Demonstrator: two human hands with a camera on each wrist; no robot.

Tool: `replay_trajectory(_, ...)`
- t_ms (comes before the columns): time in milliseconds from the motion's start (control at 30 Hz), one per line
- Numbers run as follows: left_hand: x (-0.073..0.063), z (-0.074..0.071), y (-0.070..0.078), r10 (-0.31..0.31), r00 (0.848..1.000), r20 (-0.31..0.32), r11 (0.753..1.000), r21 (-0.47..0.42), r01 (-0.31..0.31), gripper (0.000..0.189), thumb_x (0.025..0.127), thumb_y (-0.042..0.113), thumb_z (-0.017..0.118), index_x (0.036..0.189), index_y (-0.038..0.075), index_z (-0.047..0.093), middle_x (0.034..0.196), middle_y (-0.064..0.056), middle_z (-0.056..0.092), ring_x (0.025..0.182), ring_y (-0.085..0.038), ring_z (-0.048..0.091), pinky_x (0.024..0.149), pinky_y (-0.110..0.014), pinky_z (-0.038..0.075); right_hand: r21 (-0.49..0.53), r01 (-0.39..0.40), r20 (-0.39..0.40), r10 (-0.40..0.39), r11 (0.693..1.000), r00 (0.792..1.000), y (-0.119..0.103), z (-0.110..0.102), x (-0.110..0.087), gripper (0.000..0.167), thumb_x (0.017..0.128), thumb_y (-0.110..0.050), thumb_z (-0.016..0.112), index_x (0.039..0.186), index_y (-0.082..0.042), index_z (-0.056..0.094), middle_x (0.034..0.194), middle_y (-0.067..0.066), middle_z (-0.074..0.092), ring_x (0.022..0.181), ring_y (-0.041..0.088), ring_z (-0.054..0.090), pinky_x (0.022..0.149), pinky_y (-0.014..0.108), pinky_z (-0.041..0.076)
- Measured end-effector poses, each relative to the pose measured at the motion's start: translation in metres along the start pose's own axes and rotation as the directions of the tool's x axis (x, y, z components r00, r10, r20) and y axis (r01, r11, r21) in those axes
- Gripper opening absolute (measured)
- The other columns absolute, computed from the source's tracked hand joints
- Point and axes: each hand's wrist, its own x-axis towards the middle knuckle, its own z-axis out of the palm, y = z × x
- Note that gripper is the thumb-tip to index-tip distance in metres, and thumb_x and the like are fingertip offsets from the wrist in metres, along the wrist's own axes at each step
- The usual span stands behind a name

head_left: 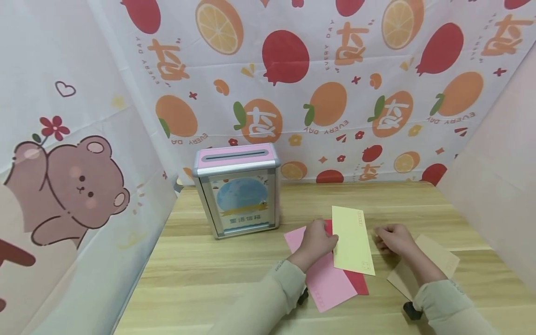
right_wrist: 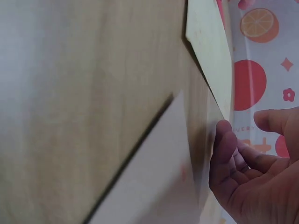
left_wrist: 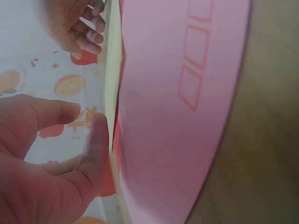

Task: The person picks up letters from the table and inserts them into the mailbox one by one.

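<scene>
A pale yellow envelope (head_left: 351, 242) lies on top of a pink envelope (head_left: 328, 284) and a red envelope (head_left: 358, 281). My left hand (head_left: 315, 243) is over the pink one, at the yellow envelope's left edge. In the left wrist view its thumb and finger stand apart, with nothing visible pinched between them; whether the fingertip touches the yellow envelope I cannot tell. Just right of the yellow envelope, my right hand (head_left: 394, 239) has loosely bent fingers and a raised thumb, holding nothing. Tan envelopes (head_left: 437, 256) lie beneath the right forearm, partly hidden by it.
A pink and silver mailbox (head_left: 238, 190) with a slot (head_left: 234, 155) in its top stands at the back left of the wooden table (head_left: 188, 288). Fruit-printed cloth (head_left: 293, 107) hangs behind the table, and a bear-printed cloth (head_left: 83, 186) hangs on the left.
</scene>
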Motion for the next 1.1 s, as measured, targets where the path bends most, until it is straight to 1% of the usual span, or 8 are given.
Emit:
replay_trajectory(67,0.003,0.004,-0.002,-0.018,1.000,-0.009,1.000,0.016,0.018,0.015,0.093,0.005,0.071,0.093,-0.005,0.059,0.050,0.005,0.039,0.041,-0.008,0.034,0.040,-0.022,0.028,-0.004,-0.005,0.007,0.005,1.000,1.000,0.001,0.002,-0.001,0.051,0.109,-0.024,0.055,0.136,0.020,0.055,0.096,0.012,0.071,0.079,0.015,0.068,0.067,0.029,0.063)
replay_trajectory(200,0.008,0.010,-0.004,-0.019,0.999,-0.035,0.998,0.063,0.021,0.026,0.090,0.006,0.073,0.077,0.005,0.051,0.057,0.003,0.039,0.045,-0.010,0.036,0.041,-0.023,0.030,-0.001,-0.010,0.021,0.010,1.000,1.000,0.000,0.008,-0.002,0.051,0.108,-0.023,0.058,0.135,0.020,0.055,0.093,0.012,0.069,0.079,0.015,0.067,0.066,0.028,0.062)
replay_trajectory(400,0.012,0.016,-0.001,0.000,0.999,-0.038,0.998,0.066,0.002,0.015,0.089,0.005,0.073,0.084,-0.001,0.060,0.061,0.002,0.041,0.049,-0.010,0.037,0.042,-0.023,0.030,0.007,-0.017,0.023,0.017,1.000,1.000,-0.004,0.015,-0.004,0.049,0.107,-0.024,0.060,0.133,0.018,0.059,0.086,0.008,0.064,0.075,0.015,0.061,0.062,0.026,0.056)
replay_trajectory(533,0.012,0.018,0.001,0.000,1.000,-0.028,0.998,0.057,0.002,0.012,0.088,0.006,0.073,0.084,0.001,0.063,0.061,0.004,0.043,0.049,-0.009,0.039,0.042,-0.023,0.032,0.010,-0.021,0.014,0.021,1.000,1.000,-0.006,0.021,-0.003,0.046,0.106,-0.024,0.062,0.130,0.016,0.062,0.082,0.007,0.063,0.071,0.014,0.058,0.059,0.026,0.054)
replay_trajectory(667,0.010,0.018,0.003,-0.032,0.999,-0.027,0.999,0.044,0.033,0.009,0.087,0.007,0.075,0.089,0.001,0.068,0.066,0.003,0.051,0.053,-0.010,0.048,0.045,-0.023,0.040,0.001,-0.014,0.025,0.014,1.000,1.000,-0.010,0.027,-0.004,0.048,0.106,-0.026,0.064,0.130,0.015,0.061,0.084,0.007,0.062,0.072,0.015,0.058,0.060,0.027,0.054)
replay_trajectory(767,0.009,0.018,0.005,-0.052,0.998,-0.034,0.998,0.030,0.053,0.014,0.087,0.008,0.076,0.096,-0.001,0.069,0.069,0.001,0.053,0.056,-0.011,0.051,0.048,-0.023,0.043,-0.012,-0.008,0.031,0.008,1.000,0.999,-0.013,0.030,-0.005,0.047,0.106,-0.027,0.064,0.129,0.014,0.061,0.083,0.006,0.060,0.072,0.015,0.057,0.060,0.027,0.053)
replay_trajectory(967,0.009,0.019,0.008,-0.056,0.997,-0.047,0.998,0.024,0.057,0.004,0.084,0.003,0.071,0.083,0.003,0.067,0.064,0.002,0.049,0.051,-0.011,0.044,0.045,-0.023,0.037,-0.035,-0.018,0.030,0.019,0.999,0.999,-0.015,0.030,-0.010,0.044,0.106,-0.027,0.064,0.126,0.012,0.061,0.081,0.005,0.058,0.071,0.016,0.056,0.058,0.026,0.051)
replay_trajectory(1100,0.017,0.024,-0.002,-0.052,0.997,-0.055,0.998,0.041,0.054,0.021,0.073,-0.008,0.060,0.067,0.011,0.057,0.054,0.007,0.036,0.045,-0.009,0.032,0.042,-0.025,0.031,-0.047,-0.024,0.027,0.025,0.999,0.999,-0.014,0.029,-0.011,0.050,0.105,-0.029,0.065,0.131,0.013,0.060,0.089,0.008,0.061,0.075,0.017,0.059,0.061,0.027,0.053)
